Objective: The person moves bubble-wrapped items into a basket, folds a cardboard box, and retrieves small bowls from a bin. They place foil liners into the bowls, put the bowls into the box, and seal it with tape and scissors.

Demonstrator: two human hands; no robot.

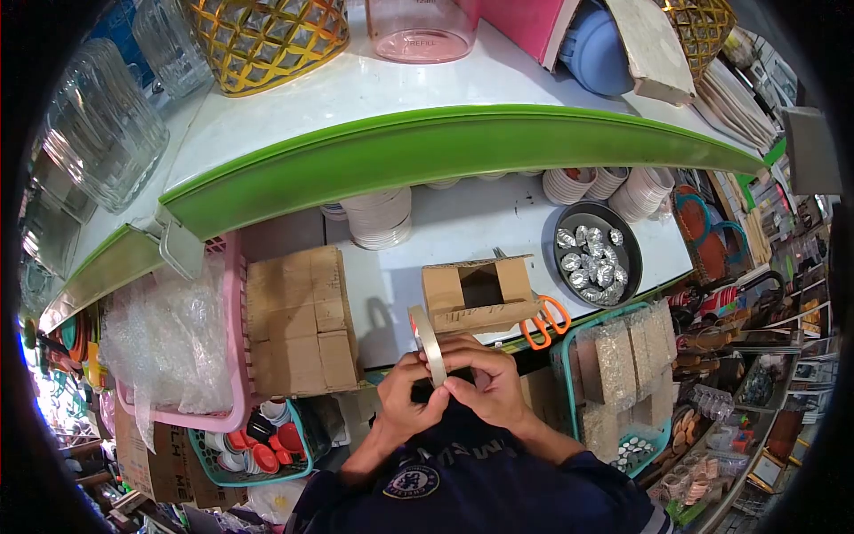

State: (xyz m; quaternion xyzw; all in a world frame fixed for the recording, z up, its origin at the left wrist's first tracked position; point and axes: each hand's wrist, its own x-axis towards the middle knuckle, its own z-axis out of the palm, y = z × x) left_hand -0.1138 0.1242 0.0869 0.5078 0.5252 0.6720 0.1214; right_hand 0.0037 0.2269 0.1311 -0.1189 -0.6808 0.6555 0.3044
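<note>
A roll of tape [431, 349] stands on edge between my hands, in front of my chest. My left hand [407, 392] is closed around its left side. On the other side my right hand [487, 381] pinches at the roll, fingertips and thumb close to the tape's lower edge. Whether a loose tape end is between them is too small to tell. Just beyond the hands lies a small cardboard box [478, 292] with its flaps partly open. Orange-handled scissors [544, 324] rest at its right, partly hidden by the box.
A black round pan [599, 254] holds several foil-wrapped pieces. Stacked cardboard boxes [301, 320] stand left, beside a pink basket [238, 338] of bubble wrap. At right is a teal basket [569, 392] with wrapped boxes. A green-edged shelf [463, 147] overhangs the back.
</note>
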